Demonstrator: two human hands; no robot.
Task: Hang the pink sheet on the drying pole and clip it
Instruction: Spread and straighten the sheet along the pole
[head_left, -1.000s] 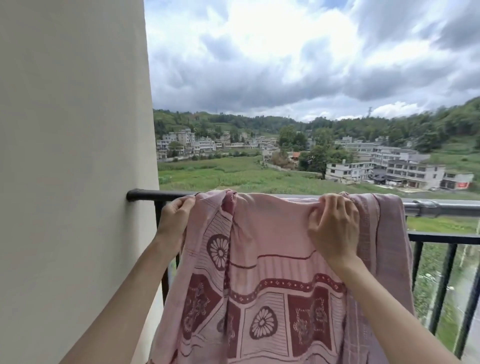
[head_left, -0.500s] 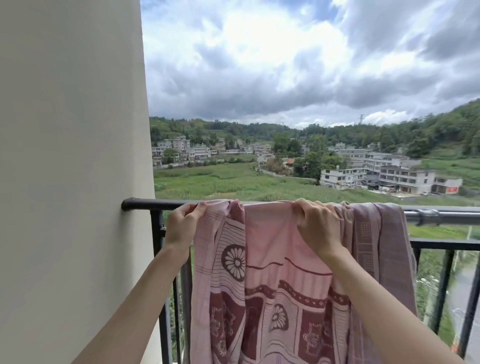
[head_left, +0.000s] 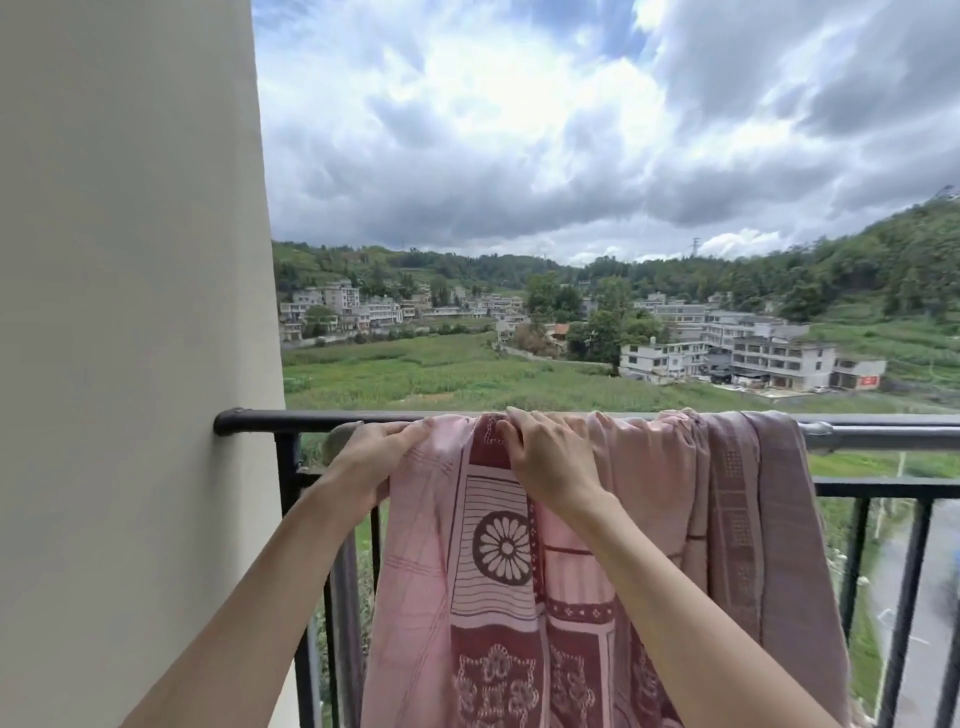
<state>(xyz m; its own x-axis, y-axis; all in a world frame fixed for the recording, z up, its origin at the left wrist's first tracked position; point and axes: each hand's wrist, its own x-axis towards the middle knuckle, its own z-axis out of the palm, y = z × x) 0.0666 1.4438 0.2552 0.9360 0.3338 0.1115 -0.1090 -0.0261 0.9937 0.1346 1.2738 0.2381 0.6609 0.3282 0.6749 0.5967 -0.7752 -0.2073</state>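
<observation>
Draping over the drying pole (head_left: 311, 417), the pink sheet (head_left: 519, 597) hangs bunched from about 11 o'clock to 2 o'clock of the view, its patterned length falling toward 6 o'clock; 2 hands work its top fold, probably to spread it along the rail. The left hand (head_left: 371, 449) pinches the sheet's edge at 10 o'clock, nearest the wall (head_left: 130, 364); the right hand (head_left: 550, 457) curls over the fold just beside it, gripping cloth; no clip is visible.
</observation>
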